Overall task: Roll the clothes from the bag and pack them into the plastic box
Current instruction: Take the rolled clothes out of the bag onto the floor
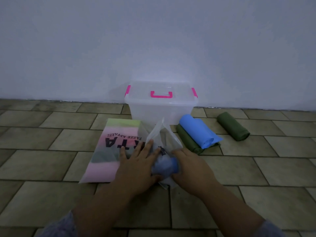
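Blue roll [196,130], green roll [188,141] and far green roll [233,126] are lying unpacked beside the closed plastic box [160,110] at the floor's wall edge. Left hand [136,163] is pressing straight fingers [148,144] on the small bag [164,134]; right hand [189,166] is gripping it. Printed bag [109,151] is waiting, apparently full.

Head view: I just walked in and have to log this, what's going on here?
A person's left hand presses flat on a clear bag on the floor while the right hand grips it round the blue cloth inside. A second bag of clothes lies beside it. A blue roll lies on a green roll, a second green roll apart, all beside the box, lid shut.
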